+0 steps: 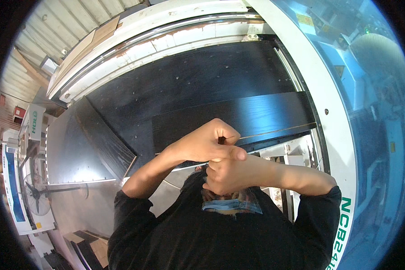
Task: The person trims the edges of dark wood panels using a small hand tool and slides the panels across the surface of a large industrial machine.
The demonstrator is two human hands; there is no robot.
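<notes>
My left hand (pixel 211 141) is closed, its fingers curled and its thumb lying along the top of my other hand. Just below it, against my chest, my right hand (pixel 227 174) is folded into a fist. The two hands touch, and whatever may be inside them is hidden. Beyond them a long black wood-grain board (pixel 238 111) lies on the dark machine bed (pixel 175 81), with a thin light line along its near edge. Neither hand appears to grip this board.
To the left, another dark wood-grain board (pixel 105 139) lies slantwise on a shiny grey surface (pixel 72 148). A white machine frame (pixel 319 67) with a blue transparent cover (pixel 378 126) stands on my right. At far left is a fan (pixel 36 198); boards (pixel 87 247) lie low.
</notes>
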